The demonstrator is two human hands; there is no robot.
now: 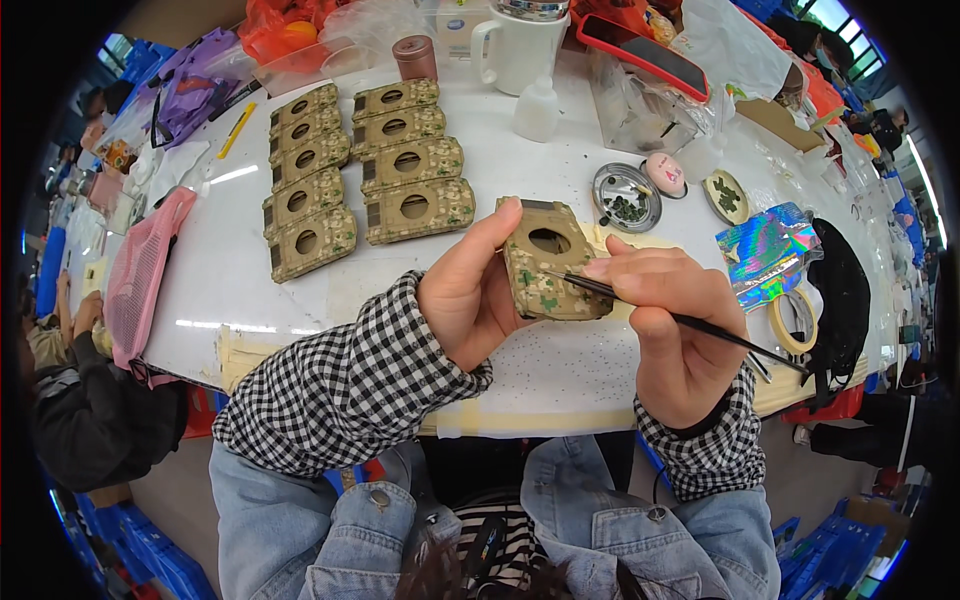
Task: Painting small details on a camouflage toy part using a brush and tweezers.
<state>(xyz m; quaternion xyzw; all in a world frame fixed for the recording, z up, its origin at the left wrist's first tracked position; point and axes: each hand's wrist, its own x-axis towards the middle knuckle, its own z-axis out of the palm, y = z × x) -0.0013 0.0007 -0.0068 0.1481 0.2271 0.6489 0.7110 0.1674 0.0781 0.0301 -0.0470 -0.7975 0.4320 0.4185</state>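
Camouflaged tank hull (545,297): clasped between our left fingers (484,240)
Tweezers (590,286): pinched in our right fingers (655,271)
Detailing, likely: next calls for steadiness

Observed white surface (240,275) carrying two columns of camouflage-patterned shells (449,199), plus white mug (525,60), squeeze bottle (537,112), round metal dish (598,196), slim yellow tool (236,131), scattered dark specks (560,372).
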